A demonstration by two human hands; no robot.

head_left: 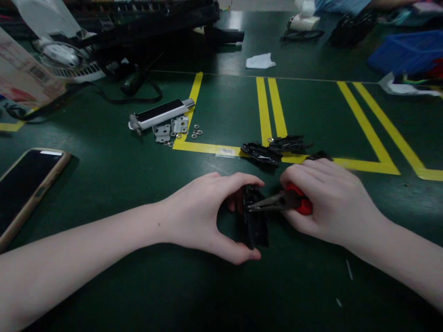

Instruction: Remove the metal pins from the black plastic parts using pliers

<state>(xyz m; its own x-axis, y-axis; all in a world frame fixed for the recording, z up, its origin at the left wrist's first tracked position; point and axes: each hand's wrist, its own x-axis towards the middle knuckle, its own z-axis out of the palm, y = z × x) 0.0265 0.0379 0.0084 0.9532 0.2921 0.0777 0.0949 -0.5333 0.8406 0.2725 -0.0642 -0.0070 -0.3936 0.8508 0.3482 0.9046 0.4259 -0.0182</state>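
Note:
Between the thumb and fingers of my left hand [207, 214] a black plastic part [256, 226] is gripped by its two ends. My right hand [321, 200] is closed round red-handled pliers [299, 199], whose metal jaws point left and reach into the black part. What the jaw tips touch is too small to tell. Behind my hands, two more black parts, one at the left [262, 153] and one at the right [290, 144], lie by the yellow tape. A further dark piece [319, 156] shows just behind my right hand.
A phone [29, 184] lies at the left. Metal brackets [162, 133], small rings [196, 133] and a black-and-white bar [162, 113] sit beyond my left hand. A blue bin [406, 51] stands at the back right, near a person's arm [387, 3].

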